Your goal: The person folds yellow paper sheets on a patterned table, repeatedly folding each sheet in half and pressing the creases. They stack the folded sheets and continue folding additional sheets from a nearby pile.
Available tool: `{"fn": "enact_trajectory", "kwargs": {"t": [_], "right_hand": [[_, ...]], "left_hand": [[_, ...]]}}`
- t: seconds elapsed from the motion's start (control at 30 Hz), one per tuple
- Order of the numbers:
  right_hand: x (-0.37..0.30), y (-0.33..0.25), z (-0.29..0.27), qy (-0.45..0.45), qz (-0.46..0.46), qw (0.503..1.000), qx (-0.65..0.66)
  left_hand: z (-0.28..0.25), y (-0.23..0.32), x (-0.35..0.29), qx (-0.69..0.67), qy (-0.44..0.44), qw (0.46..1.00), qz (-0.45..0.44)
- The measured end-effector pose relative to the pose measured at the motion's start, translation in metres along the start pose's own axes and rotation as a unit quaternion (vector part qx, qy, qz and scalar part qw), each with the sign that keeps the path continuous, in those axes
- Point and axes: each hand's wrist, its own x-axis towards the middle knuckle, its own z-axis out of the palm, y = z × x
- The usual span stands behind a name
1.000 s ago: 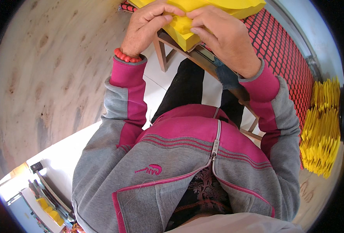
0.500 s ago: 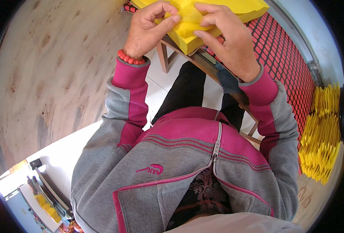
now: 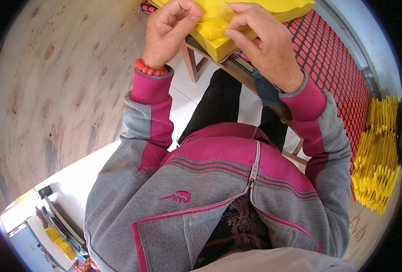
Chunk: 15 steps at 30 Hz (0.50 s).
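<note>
At the top edge of the view, a thin, slightly see-through yellow sheet (image 3: 214, 17) is stretched and creased between my hands. My left hand (image 3: 165, 36) pinches its left side between thumb and fingertips; a red bead bracelet circles that wrist. My right hand (image 3: 266, 49) grips the right side, thumb below and bent fingers above. Directly beneath lies a larger pile of yellow sheets (image 3: 280, 10), whose near corner juts toward me. Whether the held sheet is separate from this pile, I cannot tell. The frame's upper edge cuts off the far part.
A wooden board surface (image 3: 65, 81) fills the left. On the right runs a red and black patterned cover (image 3: 330, 56), with stacked folded yellow pieces (image 3: 375, 158) at its near end. A wooden leg (image 3: 189, 63) stands below the pile.
Both hands have shifted slightly up and left with the yellow sheet. My right fingers have curled a little more, and the sheet's folds have changed shape.
</note>
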Motion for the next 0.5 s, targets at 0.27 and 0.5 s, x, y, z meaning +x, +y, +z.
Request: {"fn": "enact_trajectory", "kwargs": {"t": [0.27,0.5], "right_hand": [[-0.0024,-0.0024,0.0042,0.033,0.062,0.996,0.06],[0.0009,-0.0016,0.0006,0.044,-0.049,0.998,-0.012]], "left_hand": [[0.0019,0.0056,0.0005,0.079,-0.058,0.994,0.056],[0.0066,0.0054,-0.0016,0.023,-0.003,1.0,0.002]]}}
